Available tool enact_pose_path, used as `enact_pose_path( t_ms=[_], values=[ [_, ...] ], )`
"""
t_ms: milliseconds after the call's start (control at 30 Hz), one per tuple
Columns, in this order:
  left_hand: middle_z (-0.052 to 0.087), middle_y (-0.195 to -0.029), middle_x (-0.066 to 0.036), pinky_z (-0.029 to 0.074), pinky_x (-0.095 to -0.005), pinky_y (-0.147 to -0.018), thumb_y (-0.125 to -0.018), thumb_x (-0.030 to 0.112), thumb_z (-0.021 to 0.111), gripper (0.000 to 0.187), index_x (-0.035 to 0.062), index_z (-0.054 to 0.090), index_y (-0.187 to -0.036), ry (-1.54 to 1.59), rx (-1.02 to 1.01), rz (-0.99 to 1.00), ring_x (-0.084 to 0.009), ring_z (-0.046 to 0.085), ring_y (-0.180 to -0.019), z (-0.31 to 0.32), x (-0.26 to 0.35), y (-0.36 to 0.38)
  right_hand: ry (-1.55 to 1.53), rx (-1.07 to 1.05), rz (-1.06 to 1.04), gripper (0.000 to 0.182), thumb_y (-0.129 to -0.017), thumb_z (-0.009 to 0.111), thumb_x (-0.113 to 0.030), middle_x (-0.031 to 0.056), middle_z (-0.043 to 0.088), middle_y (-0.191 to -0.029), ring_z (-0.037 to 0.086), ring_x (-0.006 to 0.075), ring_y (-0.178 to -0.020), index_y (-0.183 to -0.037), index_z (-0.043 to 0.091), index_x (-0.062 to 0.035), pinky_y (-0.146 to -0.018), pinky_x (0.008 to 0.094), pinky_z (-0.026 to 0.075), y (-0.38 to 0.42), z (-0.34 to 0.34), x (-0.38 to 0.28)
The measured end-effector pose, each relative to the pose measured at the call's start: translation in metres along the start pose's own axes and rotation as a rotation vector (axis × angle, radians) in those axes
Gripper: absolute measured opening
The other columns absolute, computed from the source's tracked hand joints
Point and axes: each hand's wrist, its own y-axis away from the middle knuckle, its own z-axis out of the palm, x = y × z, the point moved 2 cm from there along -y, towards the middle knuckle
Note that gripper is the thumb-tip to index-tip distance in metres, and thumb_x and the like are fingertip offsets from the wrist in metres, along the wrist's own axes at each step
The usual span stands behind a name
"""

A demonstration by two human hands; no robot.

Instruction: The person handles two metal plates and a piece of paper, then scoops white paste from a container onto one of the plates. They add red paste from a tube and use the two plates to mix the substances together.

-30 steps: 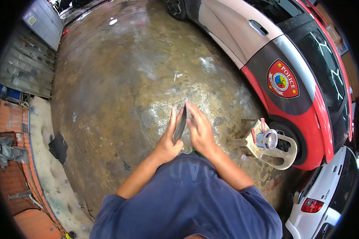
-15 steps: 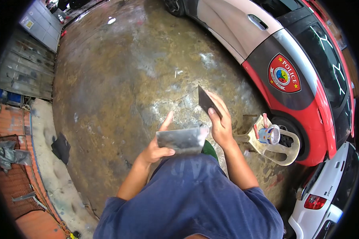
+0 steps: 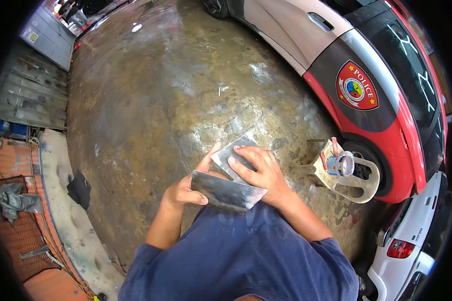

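My left hand (image 3: 183, 189) is closed on a thin dark grey rectangular plate (image 3: 226, 190), its thumb pressed on the near face. Pale smudges mark that plate, mostly at its right corner. My right hand (image 3: 261, 173) grips a second thin grey plate (image 3: 228, 158), fingers laid across its upper face. This second plate lies tilted just beyond the first, and its lower end overlaps the first plate's top edge in this view. Both plates are held in front of my blue shirt.
To the right, a worn plastic chair (image 3: 362, 193) holds an open can (image 3: 340, 164) and red strips (image 3: 324, 159). Beyond it stands a red and grey police car (image 3: 386, 130); a white pickup (image 3: 412, 241) is behind. A dark scrap (image 3: 79, 190) lies left. A person (image 3: 71, 11) is far back.
My right hand has moved left and down, bringing its plate over to the left-hand plate and turning it flatter. The left-hand plate has tilted, its right end lower.
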Motion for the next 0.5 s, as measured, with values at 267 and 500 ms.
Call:
enact_pose_path(
  t_ms=[267, 500],
  values=[
    [0.061, -0.134, -0.014, 0.030, -0.0365, -0.114, -0.070, 0.000, 0.065, 0.112, 0.0001, -0.002, -0.160, -0.054, -0.091, -0.085, -0.0225, 0.052, -0.130, -0.004, -0.012, 0.008, 0.105, 0.036, 0.088, 0.051, -0.080, 0.067, -0.011, 0.0117, 0.060, -0.131, 0.059, 0.0320, -0.116, -0.131, 0.062, -0.0156, -0.095, 0.0439, 0.047, 0.006, 0.004, 0.009],
    [0.067, -0.112, -0.002, 0.046, -0.0307, -0.094, -0.094, 0.023, 0.067, 0.042, -0.0019, 0.061, -0.127, -0.304, 0.645, -0.054, -0.0161, 0.061, -0.103, -0.017, -0.018, 0.009, -0.434, 0.574, 0.935, 0.034, -0.096, 0.063, -0.012, 0.0123, 0.066, -0.114, 0.063, 0.0182, -0.104, -0.126, 0.056, 0.0021, -0.092, 0.0321, 0.050, 0.025, -0.035, 0.076]
  ],
)
